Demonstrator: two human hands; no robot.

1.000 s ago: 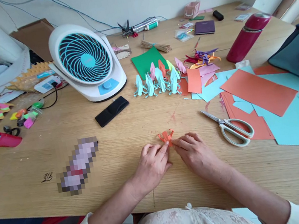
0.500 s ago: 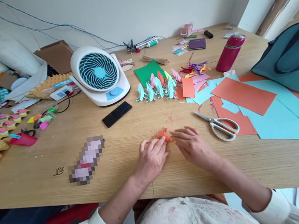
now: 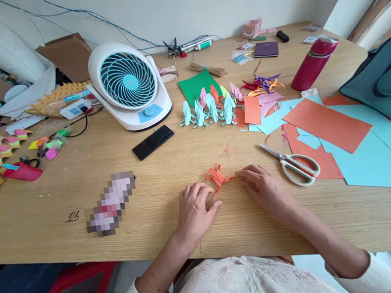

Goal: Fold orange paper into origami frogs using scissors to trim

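A small folded orange paper figure (image 3: pixel 217 177) with thin curled legs lies on the wooden table (image 3: pixel 156 183), between my two hands. Just to its lower left is my left hand (image 3: pixel 196 211), thumb and fingers apart, holding nothing. On the other side, the fingertips of my right hand (image 3: pixel 260 186) are pinched together at the tip of the figure's right leg. Behind them stand several light blue folded figures (image 3: pixel 212 108), with pink, orange and yellow ones at their back. White-handled scissors (image 3: pixel 298 166) lie partly open to the right of my right hand.
Orange sheets (image 3: pixel 328 125) and light blue sheets (image 3: pixel 388 154) overlap at the right, near a red bottle (image 3: pixel 313 64) and a teal bag (image 3: pixel 390 79). A white fan (image 3: pixel 129 85), a black phone-like object (image 3: pixel 153 142) and a red cup (image 3: pixel 23 172) are to the left.
My left hand has come off the orange figure and its thumb has spread. My right hand's fingertips have closed at the leg tip. The view has shifted slightly.
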